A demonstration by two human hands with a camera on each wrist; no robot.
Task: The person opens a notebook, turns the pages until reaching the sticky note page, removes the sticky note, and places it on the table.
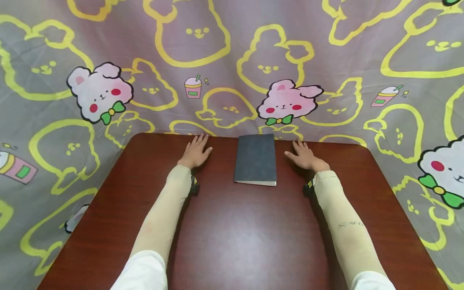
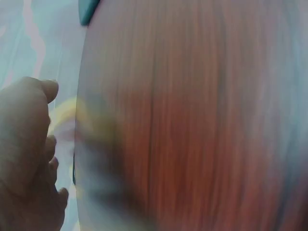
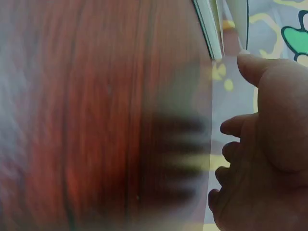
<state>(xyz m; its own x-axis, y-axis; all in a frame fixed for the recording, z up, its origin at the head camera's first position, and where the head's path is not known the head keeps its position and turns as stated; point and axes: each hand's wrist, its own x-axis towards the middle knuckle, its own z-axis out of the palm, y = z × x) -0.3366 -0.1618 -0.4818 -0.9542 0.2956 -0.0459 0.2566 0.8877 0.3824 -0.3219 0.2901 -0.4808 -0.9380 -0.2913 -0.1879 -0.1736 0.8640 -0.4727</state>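
notebook: lies at the far edge of the table, between the hands and apart from both. left hand: spread, holding nothing. right hand: spread, holding nothing. whether either palm touches the table cannot be told.

caution: a forward push could slide the notebook off the far edge against the patterned cloth, as little or no table remains beyond it. pages appear parted in the right wrist view; a grip catching one cover only could let the notebook fall open and crease its leaves. force from one side alone would likely rotate it, the glossy surface probably offering little friction.
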